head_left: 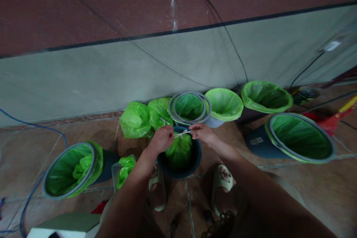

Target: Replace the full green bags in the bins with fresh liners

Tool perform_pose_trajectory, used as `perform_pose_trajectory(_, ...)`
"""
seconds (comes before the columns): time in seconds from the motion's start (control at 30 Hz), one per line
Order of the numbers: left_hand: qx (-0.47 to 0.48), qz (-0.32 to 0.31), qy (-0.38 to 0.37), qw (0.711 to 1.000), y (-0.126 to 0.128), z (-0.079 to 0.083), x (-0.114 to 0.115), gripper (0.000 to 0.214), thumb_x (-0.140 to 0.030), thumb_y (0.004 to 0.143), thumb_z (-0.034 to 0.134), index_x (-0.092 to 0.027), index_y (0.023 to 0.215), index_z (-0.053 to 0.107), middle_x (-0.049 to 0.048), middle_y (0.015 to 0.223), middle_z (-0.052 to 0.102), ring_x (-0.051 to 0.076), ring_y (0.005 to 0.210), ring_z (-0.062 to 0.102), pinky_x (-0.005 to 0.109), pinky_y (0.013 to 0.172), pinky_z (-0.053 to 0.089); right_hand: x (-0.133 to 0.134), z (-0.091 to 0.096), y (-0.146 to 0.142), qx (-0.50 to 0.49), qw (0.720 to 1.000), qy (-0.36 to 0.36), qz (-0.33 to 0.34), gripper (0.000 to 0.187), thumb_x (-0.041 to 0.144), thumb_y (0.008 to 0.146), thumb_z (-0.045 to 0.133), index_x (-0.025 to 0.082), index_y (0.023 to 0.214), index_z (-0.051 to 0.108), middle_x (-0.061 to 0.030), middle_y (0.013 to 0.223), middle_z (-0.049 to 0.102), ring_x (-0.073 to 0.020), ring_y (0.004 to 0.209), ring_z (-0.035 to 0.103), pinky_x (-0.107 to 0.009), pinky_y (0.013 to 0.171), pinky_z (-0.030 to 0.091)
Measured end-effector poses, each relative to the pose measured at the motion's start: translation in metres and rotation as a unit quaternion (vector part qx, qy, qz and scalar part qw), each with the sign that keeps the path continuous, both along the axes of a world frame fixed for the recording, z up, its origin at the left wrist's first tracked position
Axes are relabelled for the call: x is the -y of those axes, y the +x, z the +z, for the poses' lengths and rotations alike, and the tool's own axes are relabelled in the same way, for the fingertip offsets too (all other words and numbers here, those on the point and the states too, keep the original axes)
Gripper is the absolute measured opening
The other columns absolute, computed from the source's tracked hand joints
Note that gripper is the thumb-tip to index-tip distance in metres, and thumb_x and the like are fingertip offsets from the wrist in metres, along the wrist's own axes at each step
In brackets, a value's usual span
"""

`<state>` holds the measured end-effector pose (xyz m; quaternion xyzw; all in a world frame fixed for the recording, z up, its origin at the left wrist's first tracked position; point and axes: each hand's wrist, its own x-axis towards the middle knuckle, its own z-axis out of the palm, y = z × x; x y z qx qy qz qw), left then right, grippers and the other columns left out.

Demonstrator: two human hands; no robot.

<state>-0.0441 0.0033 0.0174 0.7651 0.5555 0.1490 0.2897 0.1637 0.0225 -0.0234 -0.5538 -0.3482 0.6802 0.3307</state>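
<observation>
A green plastic bag point(180, 152) stands gathered inside a dark blue bin point(197, 158) between my feet. White drawstring point(182, 133) runs across the bag's neck with a knot or bow in its middle. On the left end of the string, my left hand point(162, 138) is closed in a pinch. The other end is pinched in the fingers of my right hand point(203, 133). Both hands are above the bin's rim, a short way apart. Just behind stands a bin with grey rings point(209, 109) on its top and a green liner inside.
Two filled green bags point(135, 119) sit by the wall. Lined bins stand at right, including a pale one point(223, 104), a dark one point(266, 96) and a blue one point(259, 141). Another lined bin point(107, 163) stands left, beside a clear container point(115, 174). A blue cable point(33, 195) crosses the floor.
</observation>
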Motion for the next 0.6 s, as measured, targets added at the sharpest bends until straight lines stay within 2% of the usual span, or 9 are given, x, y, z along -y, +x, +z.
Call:
perform_pose_trajectory(0.13,-0.093,0.012,-0.016,0.995,-0.007,-0.001,0.001,0.018,-0.011,0.075,0.058,-0.019,0.059,0.061,0.0044,0.075,0.066,0.019,0.078,0.062,0.029,0.079,0.046,-0.002,-0.001,0.0,0.045,0.999,0.016,0.004,0.016,0.003,0.065,0.066,0.015,0.075,0.064,0.0036,0.054,0.059,-0.007,0.045,0.052,-0.019,0.046,0.046)
perform_pose_trajectory(0.2,-0.127,0.028,-0.023,0.991,-0.009,-0.005,0.003,0.012,-0.019,0.078,0.06,-0.02,0.067,0.066,0.0059,0.08,0.068,0.021,0.082,0.064,0.03,0.08,0.047,-0.001,-0.001,-0.002,0.06,0.998,0.02,0.001,0.015,0.004,0.067,0.066,0.016,0.077,0.064,0.0036,0.054,0.058,-0.007,0.045,0.052,-0.019,0.046,0.046)
perform_pose_trajectory(0.27,-0.138,0.038,-0.042,0.989,-0.012,-0.009,0.004,0.009,-0.029,0.075,0.067,-0.022,0.081,0.069,0.0075,0.089,0.071,0.025,0.09,0.066,0.032,0.082,0.047,0.0,-0.002,-0.002,0.084,0.996,0.025,-0.004,0.014,0.008,0.07,0.067,0.017,0.081,0.064,0.0028,0.057,0.06,-0.0078,0.046,0.054,-0.019,0.046,0.047)
perform_pose_trajectory(0.33,-0.124,0.039,-0.064,0.989,-0.013,-0.015,0.005,0.036,-0.034,0.063,0.079,-0.023,0.096,0.069,0.0092,0.103,0.071,0.03,0.1,0.065,0.034,0.087,0.048,0.0,-0.003,-0.003,0.102,0.994,0.034,-0.006,0.014,0.012,0.074,0.067,0.018,0.086,0.065,0.0018,0.062,0.062,-0.0089,0.048,0.056,-0.02,0.046,0.047)
perform_pose_trajectory(0.4,-0.103,0.041,-0.083,0.99,-0.013,-0.021,0.005,0.063,-0.032,0.051,0.085,-0.025,0.111,0.065,0.0111,0.117,0.067,0.033,0.109,0.062,0.036,0.09,0.047,0.001,-0.005,-0.003,0.123,0.991,0.046,0.004,0.015,0.016,0.077,0.065,0.018,0.091,0.064,0.0008,0.068,0.064,-0.0099,0.05,0.057,-0.022,0.047,0.048)
perform_pose_trajectory(0.47,-0.087,0.047,-0.093,0.991,-0.009,-0.029,0.005,0.076,-0.026,0.047,0.086,-0.025,0.119,0.061,0.0126,0.126,0.063,0.033,0.113,0.06,0.036,0.092,0.047,0.001,-0.007,-0.005,0.156,0.985,0.063,0.028,0.016,0.018,0.079,0.062,0.018,0.095,0.064,-0.0004,0.074,0.065,-0.0111,0.053,0.059,-0.024,0.05,0.049)
perform_pose_trajectory(0.53,-0.064,0.056,-0.104,0.991,-0.002,-0.04,0.007,0.063,-0.02,0.05,0.081,-0.023,0.11,0.065,0.0127,0.121,0.065,0.032,0.111,0.062,0.036,0.092,0.047,0.003,-0.008,-0.006,0.189,0.974,0.106,0.07,0.019,0.018,0.079,0.062,0.018,0.097,0.066,-0.002,0.081,0.068,-0.0139,0.063,0.063,-0.027,0.059,0.051)
perform_pose_trajectory(0.6,-0.01,0.079,-0.131,0.988,0.008,-0.051,0.01,0.028,-0.015,0.055,0.075,-0.021,0.081,0.068,0.0098,0.094,0.071,0.03,0.098,0.067,0.035,0.086,0.049,0.006,-0.008,-0.007,0.22,0.952,0.167,0.13,0.024,0.017,0.077,0.063,0.018,0.099,0.068,-0.0043,0.093,0.071,-0.0179,0.079,0.067,-0.031,0.075,0.053)
